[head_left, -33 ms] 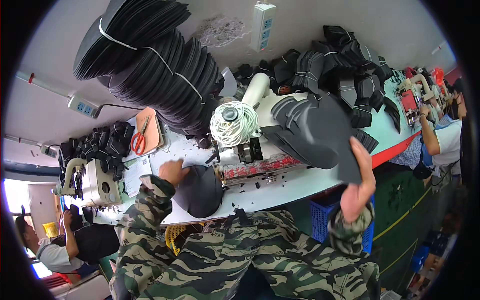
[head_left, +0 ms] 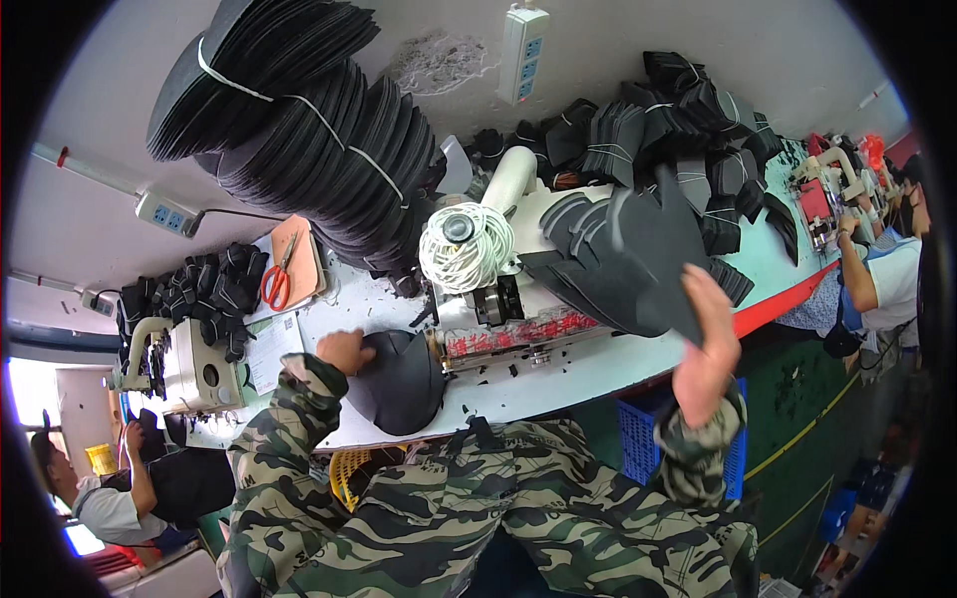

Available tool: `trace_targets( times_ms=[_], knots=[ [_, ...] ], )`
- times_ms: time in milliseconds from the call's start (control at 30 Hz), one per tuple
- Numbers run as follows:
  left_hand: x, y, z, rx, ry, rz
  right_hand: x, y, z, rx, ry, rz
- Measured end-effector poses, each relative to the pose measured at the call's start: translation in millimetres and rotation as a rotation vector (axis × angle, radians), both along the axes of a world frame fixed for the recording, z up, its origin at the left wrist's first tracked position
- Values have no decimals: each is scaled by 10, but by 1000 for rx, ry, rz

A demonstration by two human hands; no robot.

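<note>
while near table edge (head_left: 560,399), panel (head_left: 401,386) against left fingers (head_left: 365,354)

Grey wall (head_left: 618,50); green floor (head_left: 797,394), yellow lines (head_left: 802,430); white table (head_left: 518,399); bright opening (head_left: 30,391) far left.

Panel (head_left: 397,389) on table (head_left: 558,379), left of machine (head_left: 518,334); bundles (head_left: 610,149) behind machine; scissors (head_left: 283,271) on pad (head_left: 307,264) farther left.

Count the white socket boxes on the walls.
3: one socket box at the top, right of the tall black stack; a second to that stack's lower left; a third farther left and lower. Others may be hidden.
</note>
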State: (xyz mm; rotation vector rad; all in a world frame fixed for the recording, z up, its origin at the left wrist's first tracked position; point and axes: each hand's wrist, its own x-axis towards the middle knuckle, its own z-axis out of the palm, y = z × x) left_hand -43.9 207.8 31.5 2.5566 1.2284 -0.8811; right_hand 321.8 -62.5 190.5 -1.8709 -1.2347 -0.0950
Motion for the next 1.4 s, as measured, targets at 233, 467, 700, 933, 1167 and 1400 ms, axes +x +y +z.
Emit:
trace_targets(
  times_ms=[233,467,700,933,1167,1400],
  knots=[
    [-22,-226,116,155,-249,158,-305,41,-776,-258,10,247],
    [655,-610,1110,-1266,-720,356,-777,264,-1085,-370,1246,762],
    [976,-601,782,-826,-759,495,-677,265,-1421,-559,1492,431],
    [875,-661,1162,-1591,-884,512,-684,327,-1337,-197,1634,764],
    [921,-613,1101,-1100,-853,435,-622,198,-1354,-434,1770,785],
    [1040,-621,597,-389,-717,162,-854,356,-1405,-491,1305,301]
  ],
)
